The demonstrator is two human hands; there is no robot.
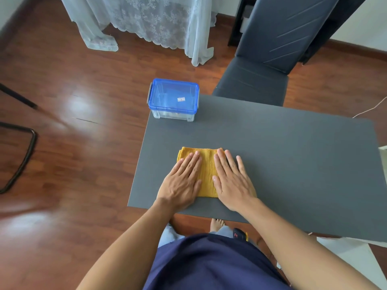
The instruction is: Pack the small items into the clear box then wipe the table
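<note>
Cloth, yellow and folded, lies flat near the table's front-left edge, long axis running front to back. Left hand and right hand both press on it palms down, fingers straight, no grip closed. Clear box, blue lid on, sits at far-left corner, well apart.

Surface: dark grey rectangular matte table on a reddish wooden plank floor | Far left corner: clear plastic box with a closed blue translucent lid, white sticker on the lid | Near left edge: folded mustard-yellow cloth, lying flat, well apart from the box
</note>
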